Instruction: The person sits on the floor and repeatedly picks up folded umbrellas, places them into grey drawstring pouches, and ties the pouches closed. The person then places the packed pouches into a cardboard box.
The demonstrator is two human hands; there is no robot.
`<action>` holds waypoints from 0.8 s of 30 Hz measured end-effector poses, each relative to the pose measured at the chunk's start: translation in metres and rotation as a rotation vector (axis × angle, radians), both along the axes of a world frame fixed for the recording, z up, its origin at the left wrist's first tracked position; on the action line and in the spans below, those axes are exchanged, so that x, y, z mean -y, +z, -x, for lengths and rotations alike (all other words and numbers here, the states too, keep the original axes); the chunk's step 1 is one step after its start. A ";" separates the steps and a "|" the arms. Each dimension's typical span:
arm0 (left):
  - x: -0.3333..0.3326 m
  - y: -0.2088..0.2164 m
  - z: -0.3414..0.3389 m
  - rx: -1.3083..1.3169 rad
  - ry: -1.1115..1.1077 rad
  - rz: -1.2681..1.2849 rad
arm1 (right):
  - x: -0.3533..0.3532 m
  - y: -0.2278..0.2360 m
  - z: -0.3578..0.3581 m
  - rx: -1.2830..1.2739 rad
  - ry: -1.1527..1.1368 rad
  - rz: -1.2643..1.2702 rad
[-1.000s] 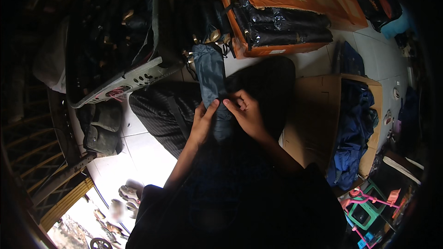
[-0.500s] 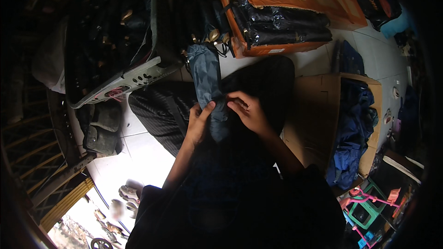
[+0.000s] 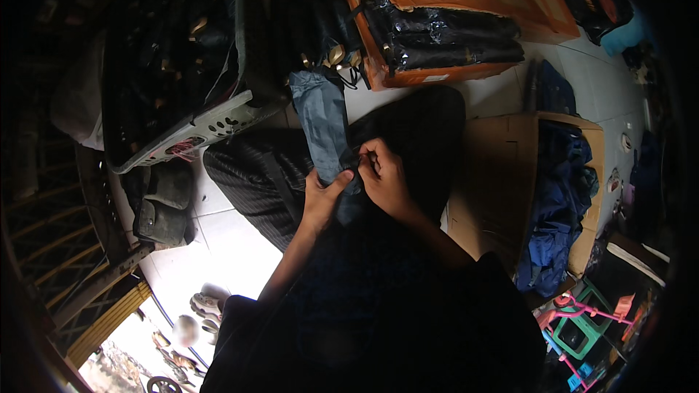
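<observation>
A grey-blue folded umbrella (image 3: 320, 120) slants up and away from my lap, its far end near the crate and boxes. Wrapped round its near part is my left hand (image 3: 322, 193), the thumb pressed across the fabric. My right hand (image 3: 384, 178) is closed in a pinch at the umbrella's right edge, beside a dark patch of cloth. What its fingertips hold is too small to make out. The umbrella's near end fades into the shadow of my dark clothes.
A grey plastic crate (image 3: 237, 118) holding several dark bundles stands at the left. Ahead, an orange-brown carton (image 3: 437, 78) contains black plastic-wrapped bundles. Right of my legs, an open cardboard box (image 3: 488, 175) holds blue fabric (image 3: 553, 211). A dark bag (image 3: 160, 207) lies on the tiled floor.
My left thumb has slid a little down and right across the umbrella. The right fingers have curled in more tightly, and the umbrella's far end has shifted slightly left.
</observation>
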State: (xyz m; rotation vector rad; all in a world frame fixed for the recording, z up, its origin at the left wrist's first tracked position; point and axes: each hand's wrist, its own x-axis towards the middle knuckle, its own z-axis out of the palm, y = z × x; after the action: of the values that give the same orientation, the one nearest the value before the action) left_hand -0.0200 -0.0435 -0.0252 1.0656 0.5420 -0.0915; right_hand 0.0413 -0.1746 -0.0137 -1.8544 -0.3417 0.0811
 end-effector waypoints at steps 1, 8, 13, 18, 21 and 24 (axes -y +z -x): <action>-0.001 0.000 0.001 -0.009 -0.001 -0.005 | -0.001 -0.003 0.004 0.002 -0.020 0.005; -0.004 0.010 -0.008 0.057 -0.057 -0.019 | 0.003 -0.010 0.022 0.115 -0.049 0.017; -0.010 0.005 -0.008 0.016 -0.092 -0.013 | 0.014 -0.007 0.006 -0.217 0.127 -0.143; -0.011 0.004 -0.005 0.035 -0.173 -0.041 | 0.023 -0.011 -0.018 -0.425 0.386 -0.355; -0.003 0.022 -0.010 0.025 -0.233 -0.108 | 0.032 -0.011 -0.027 -0.481 0.450 -0.329; 0.000 0.020 -0.013 0.027 -0.283 -0.172 | 0.032 -0.012 -0.017 -0.470 0.307 -0.367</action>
State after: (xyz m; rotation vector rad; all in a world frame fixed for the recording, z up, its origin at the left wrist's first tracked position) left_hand -0.0066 -0.0434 -0.0051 1.3063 0.3761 -0.2823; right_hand 0.0580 -0.2068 -0.0255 -1.3570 -0.2850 0.6137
